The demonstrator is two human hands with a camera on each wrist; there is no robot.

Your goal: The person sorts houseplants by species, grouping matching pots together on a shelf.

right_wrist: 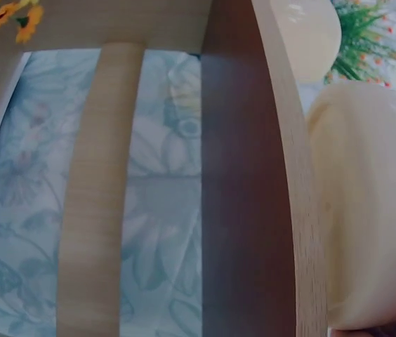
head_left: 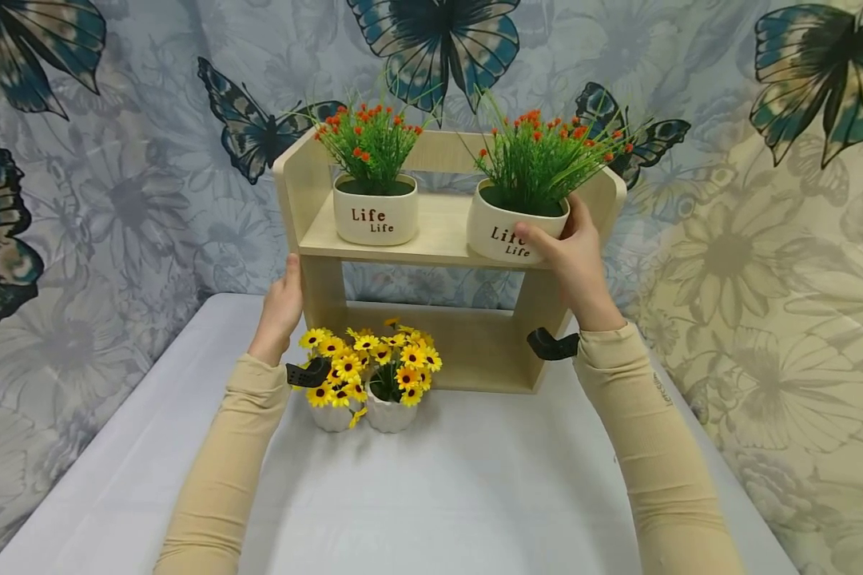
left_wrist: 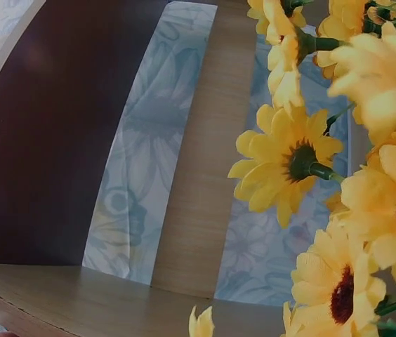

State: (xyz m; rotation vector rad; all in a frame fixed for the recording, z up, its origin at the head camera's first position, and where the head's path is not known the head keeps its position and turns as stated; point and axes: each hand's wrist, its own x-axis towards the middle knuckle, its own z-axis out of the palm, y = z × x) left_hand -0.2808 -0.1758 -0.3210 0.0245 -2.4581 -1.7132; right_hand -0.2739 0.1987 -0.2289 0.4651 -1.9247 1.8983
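Observation:
My right hand point(head_left: 578, 259) grips a white oval flowerpot point(head_left: 485, 226) of grass with small orange-red flowers, thumb on its front and fingers round its right side. This pot sits at the right of the upper board of a light wooden shelf point(head_left: 431, 254), slightly tilted, its base over the front edge. In the right wrist view, part of the underside of the pot point(right_wrist: 366, 210) shows past the board edge. My left hand point(head_left: 282, 307) rests against the shelf's left side panel, fingers pointing up along it. A matching flowerpot point(head_left: 376, 209), lettered "Life", stands at the upper left.
Two small white pots point(head_left: 391, 415) of yellow daisy-like flowers point(head_left: 410, 359) stand on the white-covered table point(head_left: 460, 495), before the shelf's lower left. Butterfly-printed cloth point(head_left: 726, 239) hangs behind and on both sides. A wooden slat point(right_wrist: 93, 210) crosses the shelf's lower back.

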